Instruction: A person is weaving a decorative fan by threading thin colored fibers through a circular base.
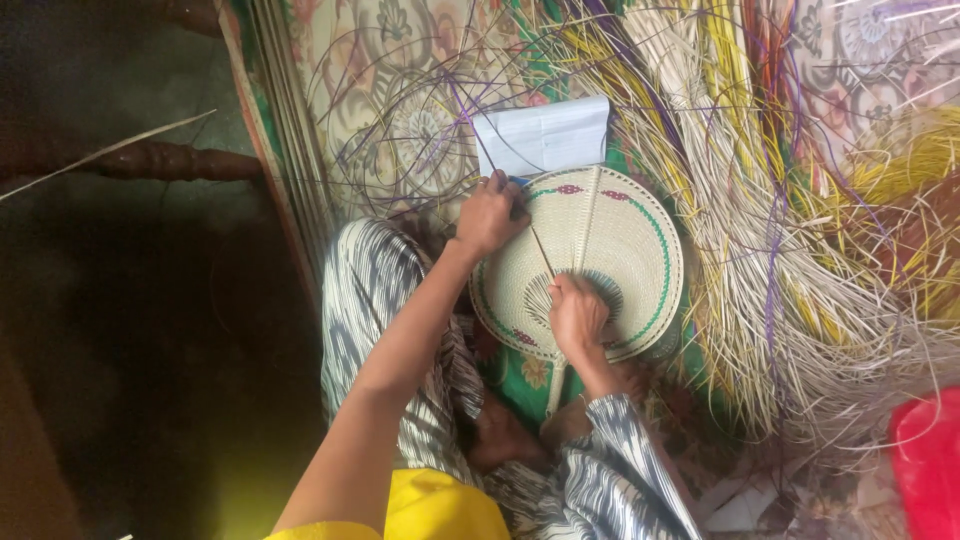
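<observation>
- A patterned floor mat (380, 60) with pale floral medallions and green and red edging carries everything
- A heap of loose yellow, cream and purple straw strips (780, 220) lies across its right side
- A white folded paper sheet (545, 135) lies near the middle
- A red plastic bag (925, 460) sits at the lower right corner

Left hand (490, 213) and right hand (577, 315) rest on a woven fan (625, 240).

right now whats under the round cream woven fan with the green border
A green patterned mat shows beneath the round cream woven fan, and a white folded paper lies at its top edge. Anything directly under the fan is covered.
</observation>
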